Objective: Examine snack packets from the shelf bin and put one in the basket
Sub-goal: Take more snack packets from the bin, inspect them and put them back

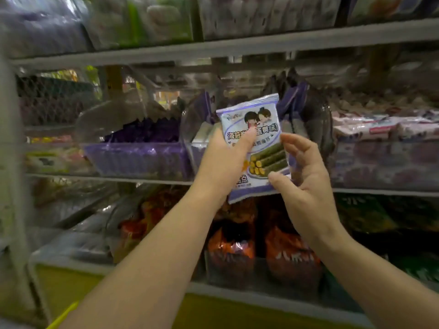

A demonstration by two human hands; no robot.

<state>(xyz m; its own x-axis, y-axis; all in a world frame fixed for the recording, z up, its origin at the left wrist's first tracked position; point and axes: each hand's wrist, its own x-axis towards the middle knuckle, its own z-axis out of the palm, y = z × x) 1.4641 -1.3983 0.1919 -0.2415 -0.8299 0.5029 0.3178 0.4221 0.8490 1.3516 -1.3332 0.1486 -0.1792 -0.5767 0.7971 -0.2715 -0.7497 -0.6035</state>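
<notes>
— How much room is there around the snack packet (254, 148)?
— It is held up in open air in front of the middle shelf (147, 178), touching none of the stock. The clear shelf bin (137, 160) with the purple base sits just to its left and further back. The packet's bottom edge hangs past the shelf's front lip in this view, above the orange bags (231, 248) on the shelf below.
— And the hands?
— The left hand (225, 160) grips the packet's left side, with the thumb curled across the front and the fingers hidden behind. The right hand (306, 186) pinches the right edge, thumb on the lower corner and forefinger curled against the edge higher up. Its other fingers are loosely bent.
— Any print you can read?
— The wrapper is purple and white, with two cartoon children at the top and seaweed rolls with yellow centres pictured at the lower right. I can read 海苔 and 蛋黄味; the left thumb covers what lies between them. The smaller lines are too blurred to read.
</notes>
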